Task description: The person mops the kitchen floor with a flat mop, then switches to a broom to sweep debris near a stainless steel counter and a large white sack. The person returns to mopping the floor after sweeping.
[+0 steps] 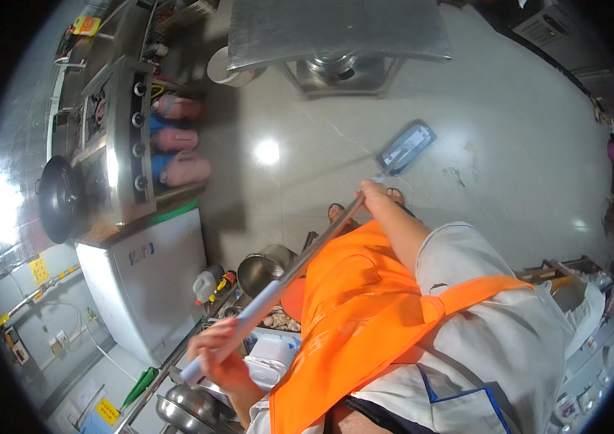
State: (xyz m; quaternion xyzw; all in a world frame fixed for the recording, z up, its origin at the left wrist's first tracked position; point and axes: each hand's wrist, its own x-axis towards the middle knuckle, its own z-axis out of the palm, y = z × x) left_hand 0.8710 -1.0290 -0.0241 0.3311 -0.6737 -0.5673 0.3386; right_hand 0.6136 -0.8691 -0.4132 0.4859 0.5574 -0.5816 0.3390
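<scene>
A long mop pole [314,249] slants across the front of my orange apron, its upper end a pale grey-blue grip. My left hand [221,354] is wrapped around that grip near its end, at the lower left. Farther down the pole, my right hand [373,192] closes on it just above the mop head. The flat, rectangular mop head [407,148], blue-edged with a pale top, lies on the tiled floor beyond my feet.
A stainless steel table [336,29] stands ahead, with a white bucket [229,66] beside it. On the left are a stove [122,145], pink jugs [185,168], a black wok [59,199] and a white cabinet [148,278]. Metal bowls [187,406] and pots crowd the lower left.
</scene>
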